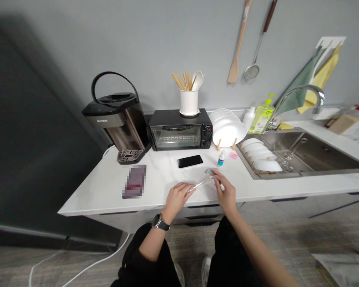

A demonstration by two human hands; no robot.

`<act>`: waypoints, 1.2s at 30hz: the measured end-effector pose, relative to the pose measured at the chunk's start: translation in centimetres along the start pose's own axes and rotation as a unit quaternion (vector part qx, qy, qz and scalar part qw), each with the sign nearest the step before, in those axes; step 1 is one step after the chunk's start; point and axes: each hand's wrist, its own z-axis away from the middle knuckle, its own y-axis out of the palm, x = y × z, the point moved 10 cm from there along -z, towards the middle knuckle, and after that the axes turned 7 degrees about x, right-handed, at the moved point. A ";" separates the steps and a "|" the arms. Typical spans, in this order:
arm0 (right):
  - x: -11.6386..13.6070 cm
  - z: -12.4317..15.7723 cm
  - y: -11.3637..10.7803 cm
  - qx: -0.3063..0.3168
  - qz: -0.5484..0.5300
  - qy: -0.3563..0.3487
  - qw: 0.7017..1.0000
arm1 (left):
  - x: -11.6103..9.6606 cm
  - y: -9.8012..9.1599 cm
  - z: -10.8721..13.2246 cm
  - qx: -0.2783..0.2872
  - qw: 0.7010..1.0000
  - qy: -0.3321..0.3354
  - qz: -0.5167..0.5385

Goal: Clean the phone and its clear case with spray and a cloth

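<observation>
Over the front part of the white counter [95, 195], my left hand [178, 198] pinches one end of a thin whitish stick-like thing [201, 183], partly clear; its exact kind I cannot make out. At its other end, my right hand [225, 193] is closed with fingertips on crumpled clear film [210, 172]. Just beyond the hands lies a black-screened smartphone [190, 161]. A small white bottle with a blue label [221, 158] stands upright past my right fingers, beside a small pink piece [233, 156].
A water dispenser [116, 123] and toaster oven [179, 131] stand at the back, with a chopstick holder [189, 102] on the oven. A pixelated dark packet [134, 181] lies left. Plates [227, 131] stand in a rack beside the sink [305, 174], which holds bowls [260, 155].
</observation>
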 end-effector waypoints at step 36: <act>5.6 2.5 9.7 0.267 0.236 -0.255 0.899 | 2.8 0.5 0.1 -0.023 0.995 -0.040 0.089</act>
